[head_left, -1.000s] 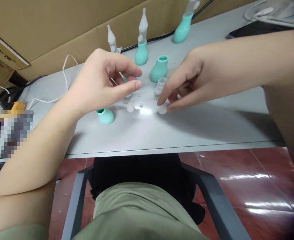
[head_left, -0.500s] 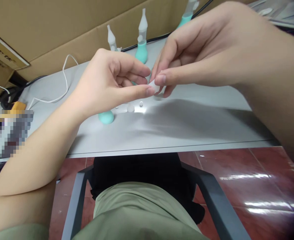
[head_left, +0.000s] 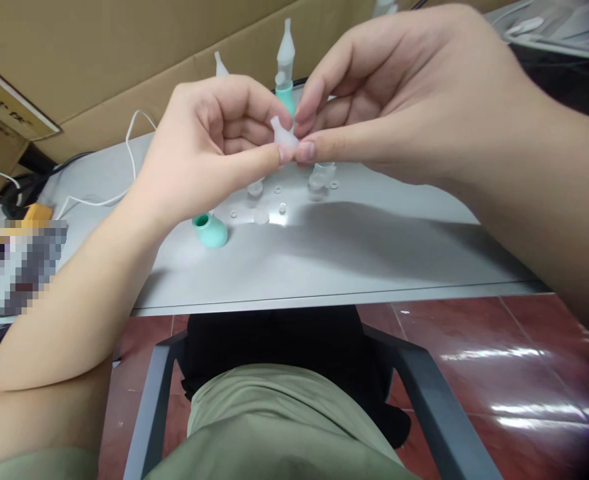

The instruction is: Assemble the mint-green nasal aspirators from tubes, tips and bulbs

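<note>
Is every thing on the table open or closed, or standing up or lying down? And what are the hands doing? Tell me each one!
Left hand: pinching the white tip
Right hand: pinching too
White tip: held up, slanted
Front teal bulb: open, leaning
Back teal bulb: upright, nozzle on
Small rings: lying loose
White cable: loosely curved

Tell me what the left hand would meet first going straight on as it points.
The fingertips of the right hand, it seems: just beyond the left hand and the white nozzle it pinches, though depth is unclear.
</note>
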The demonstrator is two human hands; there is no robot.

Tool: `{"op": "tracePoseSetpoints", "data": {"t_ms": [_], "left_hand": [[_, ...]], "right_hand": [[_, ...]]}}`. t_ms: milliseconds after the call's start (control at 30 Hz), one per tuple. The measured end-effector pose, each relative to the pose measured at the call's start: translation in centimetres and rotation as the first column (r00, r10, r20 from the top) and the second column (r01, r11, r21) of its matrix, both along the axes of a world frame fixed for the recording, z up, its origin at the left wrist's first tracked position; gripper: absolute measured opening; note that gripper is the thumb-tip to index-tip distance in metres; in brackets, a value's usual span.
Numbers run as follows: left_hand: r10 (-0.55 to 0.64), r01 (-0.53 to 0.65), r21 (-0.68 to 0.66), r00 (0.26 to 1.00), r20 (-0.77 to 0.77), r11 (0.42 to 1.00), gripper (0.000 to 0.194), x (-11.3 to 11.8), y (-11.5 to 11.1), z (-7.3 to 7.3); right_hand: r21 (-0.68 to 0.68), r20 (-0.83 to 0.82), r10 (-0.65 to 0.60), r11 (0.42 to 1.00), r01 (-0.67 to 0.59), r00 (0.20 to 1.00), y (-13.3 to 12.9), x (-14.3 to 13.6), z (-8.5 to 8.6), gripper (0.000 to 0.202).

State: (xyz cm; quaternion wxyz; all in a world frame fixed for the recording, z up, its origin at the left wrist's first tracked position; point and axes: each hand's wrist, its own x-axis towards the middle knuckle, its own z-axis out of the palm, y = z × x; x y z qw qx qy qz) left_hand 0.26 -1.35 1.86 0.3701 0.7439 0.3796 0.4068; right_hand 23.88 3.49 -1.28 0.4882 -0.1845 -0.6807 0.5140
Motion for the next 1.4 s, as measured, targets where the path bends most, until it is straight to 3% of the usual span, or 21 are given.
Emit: {"op": "tracePoseSetpoints", "data": {"t_ms": [200, 433, 633, 733, 900, 1033, 1200, 1400], "left_hand": [[0.069, -0.078, -0.069, 0.989, -0.128, 0.995, 0.046, -0.6, 0.2, 0.4], [0.009, -0.006, -0.102, 1.000, 0.024, 0.995, 0.037, -0.6, 0.8, 0.5], [0.062, -0.047, -0.157, 0.993, 0.095, 0.986, 0.034, -0.3, 0.6, 0.2], [0.056, -0.045, -0.186, 0.997, 0.057, 0.981, 0.034, -0.2, 0.4, 0.1], [0.079, -0.075, -0.108, 0.996, 0.031, 0.991, 0.031, -0.3, 0.5, 0.0], [0.065, -0.065, -0.129, 0.998, -0.005, 0.989, 0.026, -0.1, 0.6, -0.2], [0.030, -0.023, -0.124, 0.998, 0.057, 0.992, 0.021, 0.2, 0.4, -0.4], [0.008, -0.014, -0.104, 0.998, -0.057, 0.994, 0.017, -0.2, 0.3, 0.3]], "right_hand": [[-0.008, 0.011, 0.013, 1.000, -0.013, 1.000, -0.2, -0.1, 0.4, 0.047], [0.070, 0.005, -0.045, 0.997, 0.044, 0.999, -0.6, -0.5, 0.4, 0.052], [0.159, -0.029, -0.143, 0.977, 0.146, 0.989, -0.4, -0.7, -0.2, 0.046], [0.185, -0.009, -0.158, 0.970, 0.157, 0.987, -0.4, -0.7, -0.5, 0.045], [0.217, -0.039, -0.103, 0.970, 0.109, 0.994, 0.0, -0.6, -0.8, 0.044], [0.205, -0.030, 0.004, 0.979, 0.002, 1.000, 0.6, -0.4, -0.9, 0.038], [0.184, 0.047, 0.122, 0.974, -0.129, 0.991, 1.4, 0.0, -1.1, 0.041], [0.132, 0.054, 0.135, 0.981, -0.141, 0.989, 1.6, 0.3, -1.1, 0.050]]}}
